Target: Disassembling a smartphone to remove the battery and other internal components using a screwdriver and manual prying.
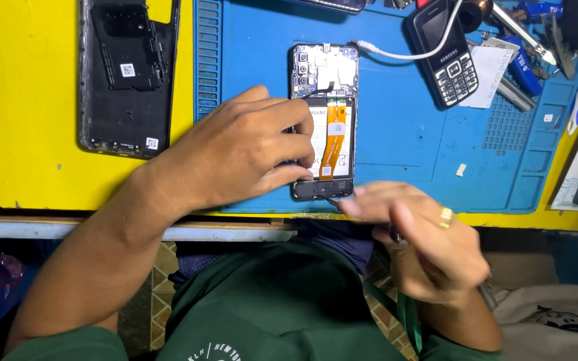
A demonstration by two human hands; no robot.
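Observation:
An opened smartphone lies face down on the blue repair mat, its circuit board, battery and an orange flex cable exposed. My left hand grips the phone's left side and lower edge. My right hand, with a gold ring, holds a thin metal tool whose tip touches the phone's bottom end. The hand is blurred.
The phone's black back cover rests on the yellow tabletop at left. A black keypad phone with a white cable, tweezers and several blue tools lie at the mat's right and rear. The table edge runs just below the phone.

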